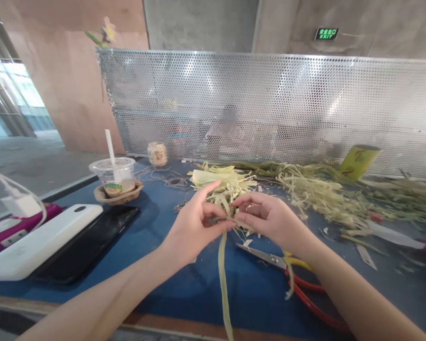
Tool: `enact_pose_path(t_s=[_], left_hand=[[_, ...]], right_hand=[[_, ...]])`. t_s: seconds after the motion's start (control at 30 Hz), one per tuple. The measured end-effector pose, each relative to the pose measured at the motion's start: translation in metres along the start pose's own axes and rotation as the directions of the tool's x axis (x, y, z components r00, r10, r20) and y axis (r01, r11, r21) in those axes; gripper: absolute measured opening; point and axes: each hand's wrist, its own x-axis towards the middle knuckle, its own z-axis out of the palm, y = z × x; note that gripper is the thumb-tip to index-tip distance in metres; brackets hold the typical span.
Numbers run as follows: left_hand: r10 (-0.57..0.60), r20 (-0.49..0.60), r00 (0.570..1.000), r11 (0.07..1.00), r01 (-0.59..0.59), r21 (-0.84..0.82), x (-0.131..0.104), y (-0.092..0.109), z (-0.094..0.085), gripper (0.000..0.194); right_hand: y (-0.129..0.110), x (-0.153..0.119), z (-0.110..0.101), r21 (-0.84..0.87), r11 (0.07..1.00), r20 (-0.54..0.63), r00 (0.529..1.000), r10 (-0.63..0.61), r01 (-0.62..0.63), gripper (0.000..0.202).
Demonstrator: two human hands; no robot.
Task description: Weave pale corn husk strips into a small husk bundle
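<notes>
Bare forearms [128,289] lead to left hand [193,222] and right hand [268,213], pinching a flat, pale-green plant strip [222,270]. Uneven pulling could tear it.

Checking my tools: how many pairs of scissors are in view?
1: the scissors on the blue table, partly behind the right forearm. More could be hidden under the pale strips.

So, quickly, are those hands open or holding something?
Left hand: closed, pinching a pale-green leaf strip.
Right hand: closed, pinching leaf strip too; whether it's the same piece, I can't tell.
</notes>
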Motion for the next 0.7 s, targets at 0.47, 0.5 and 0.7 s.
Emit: enact_pose_path(t_s=[0.47,0.5,0.7], left_hand=[[0.034,0.018,0.999,0.988,-0.031,-0.15,-0.001,-0.001,0.005,0.074],[0.019,0.024,1.0,0.988,-0.015,-0.151,-0.001,0.0,0.004,0.075],[-0.1,0.074,0.992,0.962,0.115,-0.247,0.004,0.002,-0.001,0.082]], right_hand=[[0.001,0.001,-0.01,0.021,0.999,0.07,0.997,0.031,-0.033,0.015],[0.001,0.0,-0.011,0.015,0.999,0.078,0.996,0.037,-0.038,0.015],[0.005,0.001,-0.012,-0.118,0.993,0.023,0.999,-0.029,0.032,0.012]])
